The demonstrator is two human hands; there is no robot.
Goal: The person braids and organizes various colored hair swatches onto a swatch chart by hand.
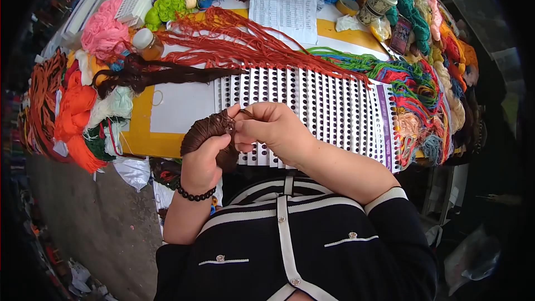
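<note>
left hand (pixel 202 163) grip closed round skein (pixel 207 129), steadying it; right hand (pixel 273 128), at 3 o'clock, apparently pinches its loose end to draw thread, above card (pixel 334 106) on counter (pixel 178 112).

I can read no text here. Far beyond my fingers (pixel 248 132) lies a printed sheet (pixel 284 0) with dense rows of a table, its figures too small to read. Right of the sheet stands a paper cup (pixel 379 1) with print I cannot make out. Just nearer me is a small dark printed packet (pixel 400 34), blurred. To the right of my fingers, the purple strip (pixel 385 127) edging the perforated white card (pixel 334 117) carries tiny lettering, also unreadable.
</note>
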